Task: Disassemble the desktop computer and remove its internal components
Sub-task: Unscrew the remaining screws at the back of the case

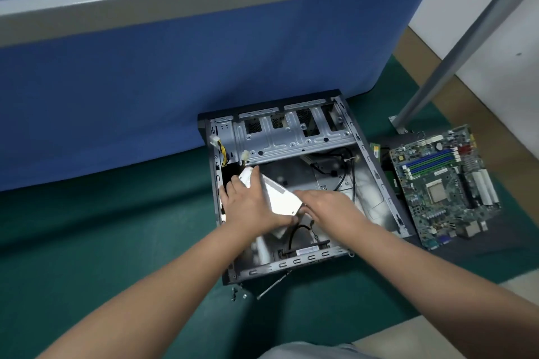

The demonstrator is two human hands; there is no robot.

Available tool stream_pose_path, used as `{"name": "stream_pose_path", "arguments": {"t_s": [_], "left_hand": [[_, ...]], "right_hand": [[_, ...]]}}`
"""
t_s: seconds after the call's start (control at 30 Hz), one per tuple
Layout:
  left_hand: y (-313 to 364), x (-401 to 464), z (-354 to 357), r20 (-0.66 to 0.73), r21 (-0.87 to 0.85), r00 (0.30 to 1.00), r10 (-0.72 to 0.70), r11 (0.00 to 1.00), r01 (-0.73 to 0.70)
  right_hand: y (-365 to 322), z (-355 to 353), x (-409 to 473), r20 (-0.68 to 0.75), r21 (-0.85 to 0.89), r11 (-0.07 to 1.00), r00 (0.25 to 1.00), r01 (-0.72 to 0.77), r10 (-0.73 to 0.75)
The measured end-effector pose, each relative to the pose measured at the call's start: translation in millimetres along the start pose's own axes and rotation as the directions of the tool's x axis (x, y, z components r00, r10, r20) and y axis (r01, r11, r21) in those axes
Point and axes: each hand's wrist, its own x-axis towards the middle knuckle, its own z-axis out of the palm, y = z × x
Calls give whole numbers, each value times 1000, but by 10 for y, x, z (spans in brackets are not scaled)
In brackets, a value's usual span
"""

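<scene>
An open desktop case (376,172) lies on its side on the green mat. Inside it a silver power supply box (281,197) sits tilted, one corner raised. My left hand (250,204) grips the box from its left side, fingers over its top edge. My right hand (323,205) holds the box's right lower corner, fingers curled under it. White connectors on yellow and black wires (223,151) hang at the case's back left. Black cables (348,172) run across the case floor. The removed motherboard (443,186) lies flat on the mat, right of the case.
A blue partition (175,90) stands directly behind the case. A grey metal table leg (455,61) slants down to a foot by the motherboard. Loose screws (237,294) and a thin metal rod (274,283) lie on the green mat (102,227) in front of the case.
</scene>
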Motion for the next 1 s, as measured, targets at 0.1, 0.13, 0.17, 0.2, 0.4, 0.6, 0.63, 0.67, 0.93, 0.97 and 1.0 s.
{"name": "stream_pose_path", "arguments": {"t_s": [0.1, 0.13, 0.17, 0.2, 0.4, 0.6, 0.63, 0.67, 0.93, 0.97, 1.0], "left_hand": [[184, 16, 24, 50, 69, 999, 8, 998, -11], [194, 39, -6, 85, 127, 994, 68, 989, -79], [182, 71, -52, 119, 186, 984, 136, 970, -157], [158, 102, -102, 144, 236, 970, 196, 945, -226], [91, 225, -169, 32, 318, 952, 305, 900, -299], [15, 262, -137, -8, 306, 938, 347, 894, -328], [-30, 268, -149, -27, 351, 925, 379, 870, -346], [-78, 276, -167, -45, 410, 908, 416, 837, -363], [-453, 311, -267, -5, 641, 891, 453, 685, -345], [-475, 314, -249, -15, 628, 898, 440, 703, -334], [-486, 316, -240, -26, 602, 905, 425, 729, -325]], "right_hand": [[216, -140, 2, 60, -46, 999, 998, -18, 21], [271, -178, -2, 94, -54, 998, 995, -23, 28], [315, -210, -8, 139, -74, 996, 989, -41, 51], [341, -240, -9, 187, -82, 994, 978, -73, 87], [73, -229, 148, 477, 339, 853, 854, -396, 207], [-262, 67, 348, 218, 12, 945, 923, -327, 316], [-256, 93, 363, 185, 22, 944, 930, -328, 319], [-233, 99, 369, 169, 39, 946, 935, -323, 313], [-35, -226, 325, 70, -190, 980, 996, 65, -53], [0, -305, 309, 76, -206, 975, 994, 87, -73], [34, -390, 293, 79, -223, 969, 993, 104, -88]]}}
